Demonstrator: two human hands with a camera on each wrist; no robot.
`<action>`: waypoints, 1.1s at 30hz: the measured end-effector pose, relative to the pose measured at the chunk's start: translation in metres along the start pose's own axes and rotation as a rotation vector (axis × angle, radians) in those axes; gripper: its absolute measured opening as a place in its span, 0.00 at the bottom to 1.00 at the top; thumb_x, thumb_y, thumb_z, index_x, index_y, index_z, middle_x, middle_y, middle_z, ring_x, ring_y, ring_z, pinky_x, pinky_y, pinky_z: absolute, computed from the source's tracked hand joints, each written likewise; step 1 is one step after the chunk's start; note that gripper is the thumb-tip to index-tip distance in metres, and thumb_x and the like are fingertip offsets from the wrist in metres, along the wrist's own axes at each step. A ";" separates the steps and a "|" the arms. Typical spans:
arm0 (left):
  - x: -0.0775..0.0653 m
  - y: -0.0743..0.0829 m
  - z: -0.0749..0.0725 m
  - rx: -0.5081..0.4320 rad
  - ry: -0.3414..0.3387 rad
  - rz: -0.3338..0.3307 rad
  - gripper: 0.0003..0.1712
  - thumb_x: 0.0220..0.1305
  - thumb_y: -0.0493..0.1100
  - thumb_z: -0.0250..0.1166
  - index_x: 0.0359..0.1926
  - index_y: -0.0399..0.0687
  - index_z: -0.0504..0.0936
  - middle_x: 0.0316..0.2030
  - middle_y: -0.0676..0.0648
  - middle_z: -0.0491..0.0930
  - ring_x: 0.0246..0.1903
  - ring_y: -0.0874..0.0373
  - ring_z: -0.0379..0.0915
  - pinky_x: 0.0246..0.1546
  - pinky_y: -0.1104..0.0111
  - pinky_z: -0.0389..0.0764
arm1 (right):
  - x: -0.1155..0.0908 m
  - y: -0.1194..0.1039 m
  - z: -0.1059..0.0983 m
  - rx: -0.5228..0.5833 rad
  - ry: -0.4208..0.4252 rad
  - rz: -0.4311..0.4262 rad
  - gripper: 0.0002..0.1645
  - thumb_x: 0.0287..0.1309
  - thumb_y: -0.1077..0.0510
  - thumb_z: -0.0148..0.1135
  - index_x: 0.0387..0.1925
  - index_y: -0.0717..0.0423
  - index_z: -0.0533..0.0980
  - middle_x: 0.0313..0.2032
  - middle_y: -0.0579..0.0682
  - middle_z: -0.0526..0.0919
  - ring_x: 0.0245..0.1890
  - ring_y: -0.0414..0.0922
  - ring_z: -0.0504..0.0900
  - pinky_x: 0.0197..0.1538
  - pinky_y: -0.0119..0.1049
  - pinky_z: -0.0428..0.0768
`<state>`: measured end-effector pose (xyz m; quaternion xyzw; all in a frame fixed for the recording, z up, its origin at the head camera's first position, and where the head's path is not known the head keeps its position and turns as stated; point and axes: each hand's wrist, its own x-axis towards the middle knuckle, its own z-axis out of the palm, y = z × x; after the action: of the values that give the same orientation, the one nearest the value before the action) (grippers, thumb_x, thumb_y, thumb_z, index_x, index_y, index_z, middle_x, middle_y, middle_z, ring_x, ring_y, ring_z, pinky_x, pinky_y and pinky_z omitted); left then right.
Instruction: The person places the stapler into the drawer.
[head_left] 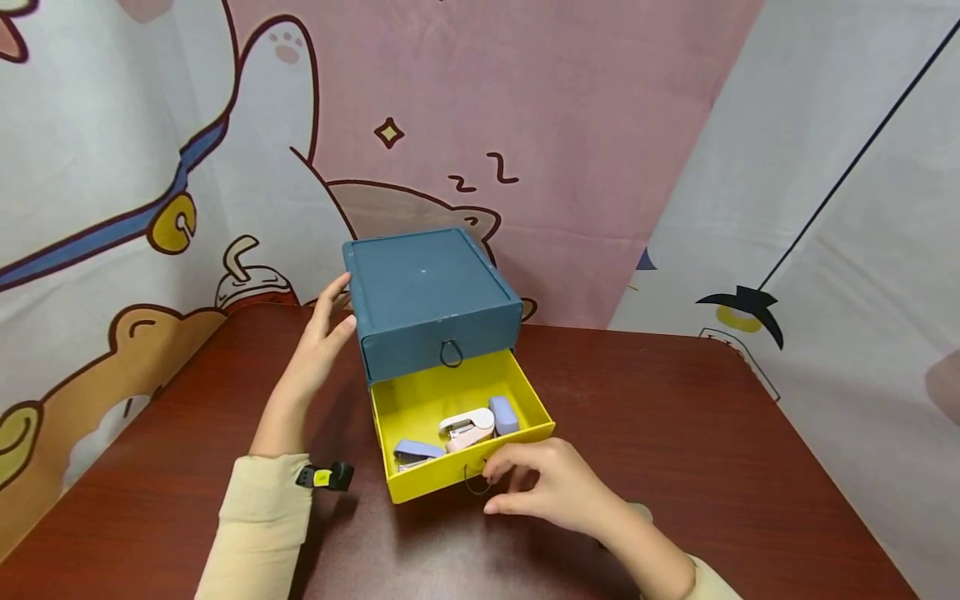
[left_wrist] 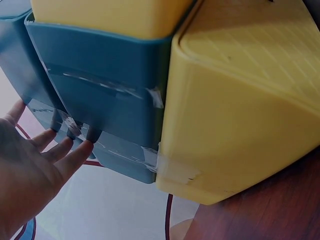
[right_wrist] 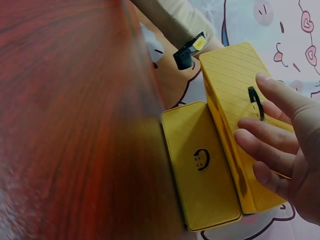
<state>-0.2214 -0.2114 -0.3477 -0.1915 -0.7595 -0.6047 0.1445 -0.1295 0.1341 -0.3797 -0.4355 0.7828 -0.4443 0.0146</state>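
Observation:
A blue drawer box (head_left: 435, 283) stands on the table, its yellow drawer (head_left: 426, 483) pulled out toward me. Inside lie a white-and-pink stapler (head_left: 471, 427), a lavender stapler (head_left: 417, 452) at the left and a lavender block-like item (head_left: 504, 415) at the right. My left hand (head_left: 318, 350) has its fingers spread against the box's left side; the left wrist view shows the fingertips at the taped blue wall (left_wrist: 105, 95). By the drawer's front is my right hand (head_left: 551, 487), thumb and fingers apart, close to the dark loop pull (right_wrist: 256, 103) and holding nothing.
Below the pulled-out drawer, a second yellow drawer front (right_wrist: 202, 170) with its own loop sits farther back. The brown table (head_left: 675, 433) extends to both sides. A cartoon-printed cloth (head_left: 570, 167) hangs behind the box. A black strap (head_left: 326, 477) is around the left wrist.

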 end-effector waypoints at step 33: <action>-0.001 0.002 0.002 -0.005 0.000 -0.003 0.36 0.70 0.46 0.50 0.75 0.54 0.48 0.69 0.39 0.51 0.68 0.44 0.46 0.62 0.42 0.52 | 0.035 0.011 0.011 -0.111 0.142 0.013 0.15 0.50 0.55 0.73 0.23 0.44 0.71 0.26 0.33 0.79 0.28 0.34 0.78 0.32 0.32 0.76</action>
<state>-0.2198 -0.2096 -0.3472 -0.1908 -0.7582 -0.6068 0.1432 -0.1542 0.1044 -0.3812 -0.3980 0.8079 -0.4301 -0.0625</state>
